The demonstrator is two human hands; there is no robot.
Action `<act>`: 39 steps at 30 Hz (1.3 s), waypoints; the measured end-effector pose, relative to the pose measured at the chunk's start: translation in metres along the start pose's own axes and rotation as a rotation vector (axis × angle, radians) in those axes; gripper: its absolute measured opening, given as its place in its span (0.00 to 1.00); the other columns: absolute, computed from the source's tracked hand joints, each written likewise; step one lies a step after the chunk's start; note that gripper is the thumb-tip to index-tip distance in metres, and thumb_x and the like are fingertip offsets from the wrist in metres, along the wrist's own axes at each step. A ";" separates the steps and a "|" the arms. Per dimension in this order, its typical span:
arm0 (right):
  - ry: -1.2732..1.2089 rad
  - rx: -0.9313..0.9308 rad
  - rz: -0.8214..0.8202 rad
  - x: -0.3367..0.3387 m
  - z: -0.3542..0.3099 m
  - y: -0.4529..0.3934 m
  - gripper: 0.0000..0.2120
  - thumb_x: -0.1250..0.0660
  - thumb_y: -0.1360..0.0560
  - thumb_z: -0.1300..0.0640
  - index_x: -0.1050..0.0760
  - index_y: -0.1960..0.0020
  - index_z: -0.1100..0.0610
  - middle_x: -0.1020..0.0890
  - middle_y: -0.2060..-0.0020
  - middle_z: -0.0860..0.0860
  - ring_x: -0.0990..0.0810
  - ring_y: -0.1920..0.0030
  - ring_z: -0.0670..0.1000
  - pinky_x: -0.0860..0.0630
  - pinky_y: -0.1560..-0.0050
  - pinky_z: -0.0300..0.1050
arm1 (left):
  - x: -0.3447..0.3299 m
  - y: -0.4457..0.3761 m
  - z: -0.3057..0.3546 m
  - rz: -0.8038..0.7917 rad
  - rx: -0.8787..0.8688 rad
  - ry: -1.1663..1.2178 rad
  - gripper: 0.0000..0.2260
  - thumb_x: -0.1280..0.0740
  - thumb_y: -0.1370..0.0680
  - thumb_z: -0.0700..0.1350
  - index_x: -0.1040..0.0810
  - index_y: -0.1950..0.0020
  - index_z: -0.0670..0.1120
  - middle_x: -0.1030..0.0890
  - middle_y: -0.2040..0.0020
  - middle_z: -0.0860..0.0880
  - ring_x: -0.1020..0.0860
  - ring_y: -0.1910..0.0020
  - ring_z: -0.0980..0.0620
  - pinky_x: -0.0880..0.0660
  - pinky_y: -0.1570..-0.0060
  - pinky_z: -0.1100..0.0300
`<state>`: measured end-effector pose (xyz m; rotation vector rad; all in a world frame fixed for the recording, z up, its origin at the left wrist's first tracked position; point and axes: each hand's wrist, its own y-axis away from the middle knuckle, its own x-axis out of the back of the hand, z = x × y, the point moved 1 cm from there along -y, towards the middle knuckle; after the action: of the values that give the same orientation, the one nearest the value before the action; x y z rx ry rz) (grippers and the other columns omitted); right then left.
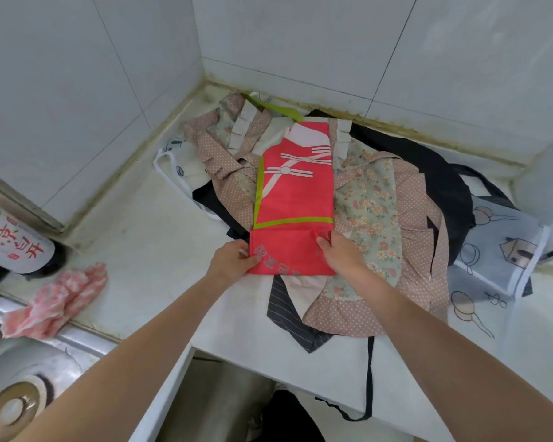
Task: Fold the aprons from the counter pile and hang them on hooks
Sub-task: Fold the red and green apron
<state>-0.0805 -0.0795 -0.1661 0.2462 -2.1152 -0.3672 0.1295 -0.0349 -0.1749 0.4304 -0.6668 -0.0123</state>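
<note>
Two hands are on the red apron, which lies folded into a long narrow strip on top of the pile, its bib end pointing toward the tiled corner. I see my left hand pinching the near left corner of the strip, thumb on top of the fabric and fingers curled under the edge. My right hand grips the near right side, its fingers bunching the cloth just below the green band that crosses the apron. The near end of the strip looks turned up over itself, showing grey printed characters.

Under the red apron sits a floral apron with pink dotted ruffles, spread wide across the pile. A black apron lies beneath it toward the back wall, and a dark striped piece pokes out at the near edge. To the right is a pale blue apron printed with kitchen drawings. One black strap hangs over the front edge of the tabletop.

At the left of the tabletop lies a crumpled pink cloth, beside a bottle with red characters on its label. A steel sink fills the lower left corner.
</note>
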 end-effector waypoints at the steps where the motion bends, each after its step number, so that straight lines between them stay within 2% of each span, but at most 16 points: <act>1: 0.014 -0.021 0.004 -0.001 0.000 -0.001 0.17 0.47 0.18 0.52 0.30 0.41 0.64 0.21 0.47 0.59 0.22 0.47 0.59 0.28 0.51 0.48 | 0.000 -0.001 0.002 0.000 -0.007 -0.041 0.09 0.33 0.23 0.48 0.26 0.51 0.42 0.20 0.47 0.42 0.22 0.47 0.43 0.26 0.47 0.53; 7: -0.047 -0.097 0.040 -0.004 -0.001 -0.004 0.22 0.53 0.17 0.51 0.29 0.40 0.64 0.21 0.46 0.60 0.23 0.45 0.60 0.27 0.44 0.52 | 0.000 -0.007 0.019 0.040 -0.066 -0.409 0.18 0.37 0.21 0.47 0.34 0.35 0.41 0.23 0.44 0.41 0.23 0.47 0.41 0.28 0.50 0.53; 10: -0.039 -0.102 0.034 -0.003 -0.004 -0.002 0.21 0.53 0.17 0.51 0.28 0.41 0.65 0.21 0.47 0.61 0.22 0.46 0.60 0.27 0.45 0.52 | -0.006 0.002 0.024 0.274 -0.430 -0.739 0.25 0.31 0.28 0.43 0.31 0.33 0.39 0.25 0.44 0.39 0.22 0.51 0.39 0.24 0.57 0.50; 12: -0.051 -0.107 0.033 0.000 -0.005 0.000 0.20 0.53 0.17 0.52 0.29 0.41 0.65 0.21 0.46 0.61 0.23 0.45 0.60 0.28 0.46 0.51 | -0.014 0.005 0.024 0.156 -0.634 -0.856 0.29 0.37 0.31 0.50 0.30 0.33 0.39 0.26 0.38 0.37 0.25 0.42 0.36 0.23 0.49 0.45; 15: -0.131 -0.069 0.037 0.006 -0.006 0.007 0.14 0.50 0.17 0.54 0.32 0.43 0.64 0.22 0.50 0.60 0.22 0.48 0.60 0.29 0.55 0.47 | -0.016 -0.002 0.019 -0.121 -0.572 -1.015 0.38 0.51 0.29 0.60 0.47 0.23 0.41 0.47 0.24 0.38 0.46 0.26 0.38 0.43 0.28 0.42; 17: -0.020 0.104 0.130 0.011 -0.005 0.017 0.14 0.45 0.19 0.56 0.36 0.36 0.63 0.27 0.46 0.58 0.22 0.47 0.59 0.28 0.57 0.45 | -0.013 -0.009 0.016 -0.121 -0.623 -1.023 0.38 0.38 0.28 0.58 0.43 0.24 0.40 0.40 0.26 0.37 0.40 0.28 0.36 0.40 0.30 0.41; 19: 0.303 0.405 0.206 0.011 0.003 0.022 0.25 0.41 0.21 0.52 0.41 0.28 0.60 0.37 0.32 0.58 0.33 0.33 0.59 0.32 0.35 0.50 | -0.013 -0.010 0.015 -0.170 -0.695 -1.069 0.38 0.24 0.37 0.54 0.28 0.32 0.38 0.25 0.37 0.35 0.25 0.40 0.34 0.26 0.44 0.40; 20: 0.477 0.513 0.125 0.010 0.006 0.024 0.31 0.43 0.22 0.45 0.44 0.25 0.59 0.44 0.27 0.57 0.44 0.27 0.59 0.45 0.27 0.54 | -0.013 -0.013 0.012 -0.123 -0.729 -1.074 0.37 0.21 0.41 0.54 0.24 0.36 0.38 0.22 0.42 0.36 0.22 0.45 0.35 0.23 0.50 0.41; 22: 0.693 0.574 -0.095 0.007 0.012 0.023 0.38 0.49 0.25 0.35 0.53 0.23 0.55 0.55 0.23 0.53 0.58 0.24 0.55 0.59 0.25 0.53 | -0.015 -0.017 0.007 -0.100 -0.756 -1.047 0.36 0.21 0.40 0.53 0.24 0.36 0.38 0.21 0.42 0.36 0.21 0.45 0.36 0.22 0.50 0.41; 24: 0.679 0.541 -0.201 0.007 0.017 0.018 0.37 0.45 0.23 0.39 0.56 0.22 0.55 0.56 0.23 0.51 0.60 0.24 0.52 0.56 0.24 0.51 | -0.013 -0.019 0.007 -0.069 -0.803 -0.906 0.33 0.26 0.31 0.49 0.33 0.29 0.40 0.29 0.32 0.37 0.29 0.34 0.36 0.31 0.35 0.44; 26: 0.570 0.544 -0.191 0.011 0.015 0.014 0.34 0.40 0.23 0.49 0.52 0.23 0.56 0.51 0.23 0.51 0.54 0.24 0.50 0.53 0.25 0.46 | -0.003 -0.021 0.006 -0.114 -0.702 -0.676 0.30 0.33 0.25 0.46 0.39 0.26 0.43 0.37 0.26 0.42 0.37 0.28 0.44 0.42 0.30 0.57; 28: 0.328 0.491 -0.164 0.019 0.012 0.009 0.30 0.36 0.24 0.52 0.41 0.25 0.55 0.37 0.27 0.51 0.40 0.27 0.50 0.43 0.29 0.42 | 0.009 -0.023 0.010 -0.146 -0.508 -0.368 0.27 0.35 0.27 0.48 0.34 0.28 0.45 0.28 0.32 0.44 0.28 0.35 0.46 0.36 0.40 0.67; 30: 0.046 0.368 -0.140 0.031 0.009 0.000 0.22 0.31 0.26 0.52 0.29 0.34 0.54 0.23 0.41 0.50 0.26 0.41 0.50 0.31 0.45 0.35 | 0.018 -0.029 0.014 -0.122 -0.351 -0.108 0.20 0.34 0.24 0.45 0.29 0.33 0.44 0.22 0.41 0.44 0.23 0.42 0.45 0.31 0.45 0.65; 32: -0.188 0.250 -0.115 0.039 0.008 -0.011 0.14 0.29 0.27 0.57 0.24 0.43 0.55 0.22 0.55 0.47 0.24 0.51 0.50 0.31 0.58 0.31 | 0.019 -0.034 0.019 -0.118 -0.209 0.126 0.17 0.35 0.22 0.42 0.30 0.34 0.42 0.22 0.42 0.43 0.23 0.41 0.45 0.28 0.41 0.56; 35: -0.419 0.150 -0.116 0.040 0.003 -0.029 0.14 0.32 0.25 0.59 0.25 0.39 0.57 0.20 0.49 0.50 0.21 0.46 0.53 0.26 0.49 0.41 | 0.013 -0.042 0.030 -0.007 -0.141 0.079 0.17 0.39 0.20 0.46 0.32 0.32 0.42 0.22 0.42 0.43 0.22 0.44 0.42 0.24 0.46 0.48; 39: -0.379 0.055 -0.091 0.036 -0.007 -0.043 0.17 0.39 0.21 0.54 0.28 0.34 0.58 0.22 0.40 0.53 0.24 0.41 0.55 0.28 0.41 0.46 | 0.002 -0.051 0.032 0.086 -0.111 -0.051 0.19 0.38 0.21 0.49 0.32 0.34 0.40 0.22 0.42 0.41 0.23 0.45 0.41 0.26 0.47 0.49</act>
<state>-0.0927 -0.1323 -0.1501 0.3263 -2.4948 -0.4367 0.1183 -0.0937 -0.1704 0.2947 -0.7304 0.0210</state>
